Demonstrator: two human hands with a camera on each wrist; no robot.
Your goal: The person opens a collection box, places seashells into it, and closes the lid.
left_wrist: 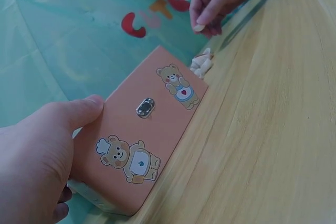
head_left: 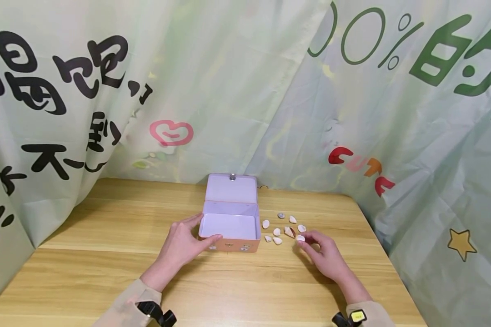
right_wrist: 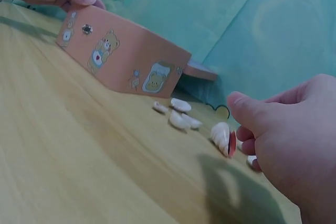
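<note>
A small orange tin box [head_left: 229,245] with bear pictures and a pale lilac inside stands on the table, its hinged lid [head_left: 231,188] raised at the back. At its left front corner my left hand [head_left: 181,240] grips the wall, thumb at the front rim and fingers along the left side. My right hand [head_left: 325,255] pinches a white seashell [left_wrist: 199,27] between thumb and fingers, right of the box. Several pale seashells [right_wrist: 180,105] lie between that hand and the box. Among them is a spiral shell [right_wrist: 220,137] with a reddish-brown side.
A small grey round object [head_left: 281,215] lies behind the shells. The wooden table [head_left: 245,290] reaches back to a printed curtain [head_left: 212,104], which also hangs along both sides. Each wrist wears a black strap with a camera.
</note>
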